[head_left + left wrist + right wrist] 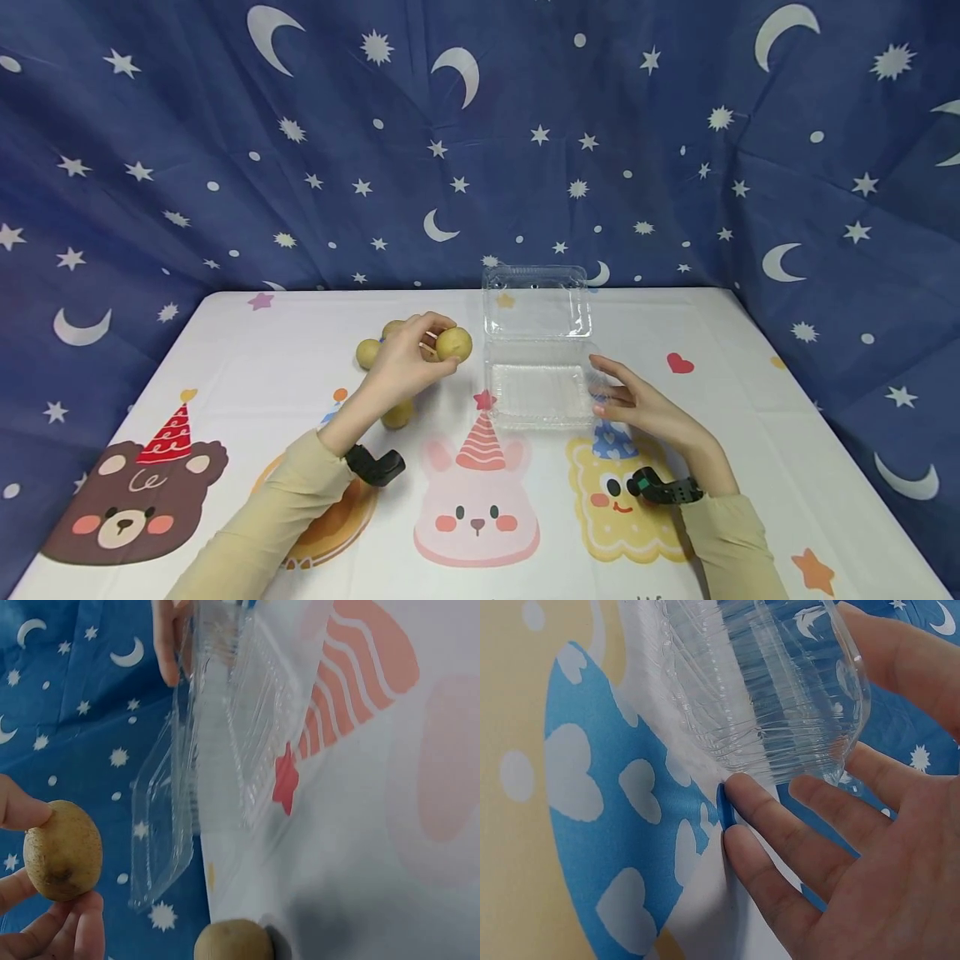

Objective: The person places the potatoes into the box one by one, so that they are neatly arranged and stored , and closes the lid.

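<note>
My left hand (405,362) holds a small round potato (453,344) between thumb and fingertips, just left of the clear plastic container. In the left wrist view this potato (63,851) has brownish speckled skin. Several more potatoes (367,354) lie on the table around and partly behind the left hand. The hinged clamshell container (540,387) stands with its lid (536,304) folded back toward the curtain. Against the container's right side rests my right hand (637,400), its fingers extended and touching the wall and rim, as the right wrist view shows.
A white tablecloth (300,333) with printed cartoon animals covers the table. Behind it hangs a dark blue curtain (480,208) with moons and stars. Black camera straps (372,465) sit on both wrists.
</note>
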A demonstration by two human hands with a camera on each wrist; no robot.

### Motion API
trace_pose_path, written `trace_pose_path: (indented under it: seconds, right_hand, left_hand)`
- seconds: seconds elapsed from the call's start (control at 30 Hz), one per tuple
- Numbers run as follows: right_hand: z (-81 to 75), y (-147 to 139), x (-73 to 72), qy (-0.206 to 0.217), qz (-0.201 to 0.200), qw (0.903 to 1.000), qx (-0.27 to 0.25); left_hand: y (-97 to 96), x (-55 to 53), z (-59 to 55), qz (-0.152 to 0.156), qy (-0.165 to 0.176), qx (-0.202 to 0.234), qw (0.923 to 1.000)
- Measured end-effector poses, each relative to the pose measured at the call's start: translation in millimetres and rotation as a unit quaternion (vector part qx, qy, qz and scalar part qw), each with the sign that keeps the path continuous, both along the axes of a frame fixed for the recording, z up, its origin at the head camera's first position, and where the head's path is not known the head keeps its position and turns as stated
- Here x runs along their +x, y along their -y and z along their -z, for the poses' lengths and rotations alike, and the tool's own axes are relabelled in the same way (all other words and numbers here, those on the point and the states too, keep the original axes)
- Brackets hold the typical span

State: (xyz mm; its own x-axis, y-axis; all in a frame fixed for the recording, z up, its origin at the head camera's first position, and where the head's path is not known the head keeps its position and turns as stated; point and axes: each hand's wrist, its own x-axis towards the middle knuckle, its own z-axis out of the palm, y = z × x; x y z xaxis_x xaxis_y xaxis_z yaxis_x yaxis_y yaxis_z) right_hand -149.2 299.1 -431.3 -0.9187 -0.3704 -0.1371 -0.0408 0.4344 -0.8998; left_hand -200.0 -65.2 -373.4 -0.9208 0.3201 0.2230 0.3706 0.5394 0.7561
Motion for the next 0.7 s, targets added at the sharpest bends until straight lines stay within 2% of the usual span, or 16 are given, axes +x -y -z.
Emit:
trace_pose_path:
  seconds: [0.27, 0.43, 0.53, 0.7]
  right_hand:
    - [-0.9, -2.1, -1.5, 0.002, 0.007, 1.0, 0.004]
    - [-3.8, -3.9, -1.8, -0.005, 0.011, 0.9999, 0.009]
    - [-3.5, -3.8, -1.2, -0.002, 0.01, 0.9999, 0.004]
    - [-0.9, -2.3, -0.3, -0.002, 0.008, 1.0, 0.001]
  left_hand:
    - [-28.5, -8.5, -1.1, 0.057, -0.03, -0.031, 0.9974]
    - [-46.6, -13.0, -5.3, 0.077, -0.027, -0.062, 0.9947]
    - [-57.9, -15.1, -7.7, 0.093, -0.023, -0.077, 0.9925]
    - [-78.0, -21.0, -8.1, 0.129, -0.037, -0.107, 0.9852]
